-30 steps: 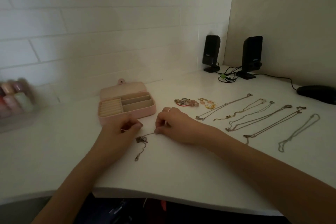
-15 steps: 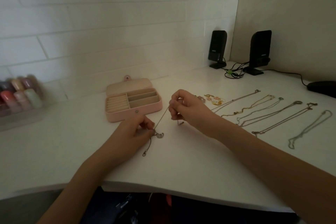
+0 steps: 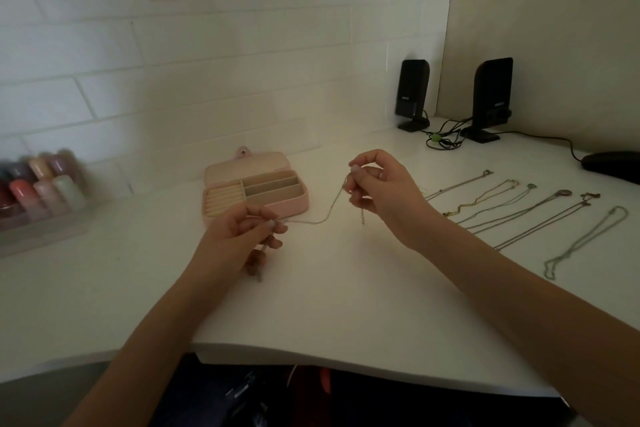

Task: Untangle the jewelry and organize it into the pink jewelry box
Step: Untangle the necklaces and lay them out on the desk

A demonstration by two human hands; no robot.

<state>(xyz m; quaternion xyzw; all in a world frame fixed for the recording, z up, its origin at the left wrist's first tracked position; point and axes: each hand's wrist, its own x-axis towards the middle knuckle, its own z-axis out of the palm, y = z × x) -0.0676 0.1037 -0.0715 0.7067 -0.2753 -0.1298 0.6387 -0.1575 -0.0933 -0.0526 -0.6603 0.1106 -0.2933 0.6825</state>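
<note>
A thin chain (image 3: 327, 213) stretches between my two hands above the white desk. My left hand (image 3: 242, 236) pinches its lower end, and a short tail hangs below the fingers. My right hand (image 3: 377, 187) pinches the upper end, raised off the desk, with a small clasp piece dangling beneath it. The pink jewelry box (image 3: 254, 192) stands open just behind my left hand, showing ring rolls on the left and slots on the right. Several untangled necklaces (image 3: 519, 208) lie in rows on the desk to the right.
A clear rack of nail polish bottles (image 3: 38, 184) sits at the far left. Two black speakers (image 3: 491, 97) with a cable bundle stand at the back right corner, and a black mouse (image 3: 613, 166) lies at the right edge. The desk's front edge (image 3: 346, 367) curves below my arms.
My hands have pulled apart and my right hand has lifted, drawing the chain out from a small knot on the desk into a line. The view has shifted, hiding the earrings behind my right hand.
</note>
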